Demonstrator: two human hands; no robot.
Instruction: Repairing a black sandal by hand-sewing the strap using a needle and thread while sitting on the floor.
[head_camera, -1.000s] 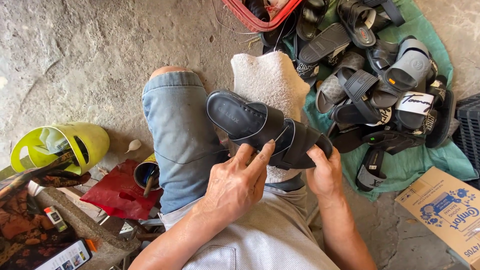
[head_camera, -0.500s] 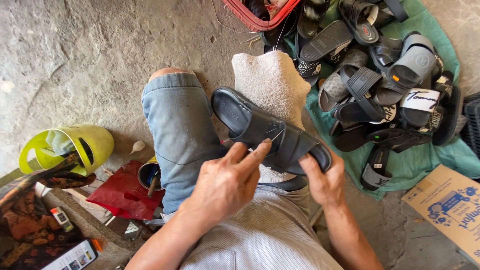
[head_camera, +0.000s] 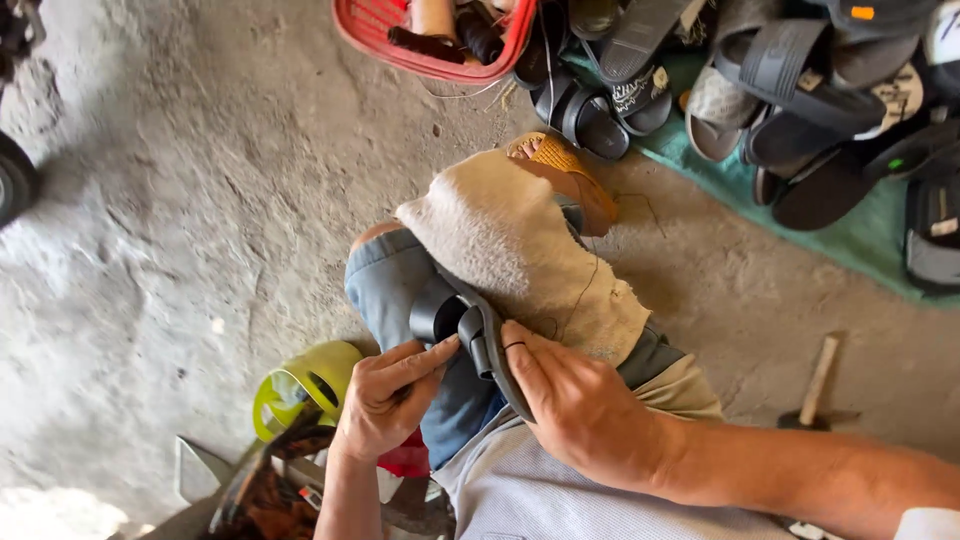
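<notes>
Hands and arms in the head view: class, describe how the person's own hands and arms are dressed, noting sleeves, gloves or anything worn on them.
Both hands are bare, with no gloves. The left hand and its forearm are uncovered, with no sleeve in view. The right hand wears a thin dark band on one finger; its forearm is bare up to a white sleeve edge at the picture's corner. No watch or bracelet shows.

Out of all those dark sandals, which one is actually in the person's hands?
The dark sandal on the lap, turned on edge and gripped by the left hand and right hand. The other sandals lie on the green cloth, untouched.
</notes>
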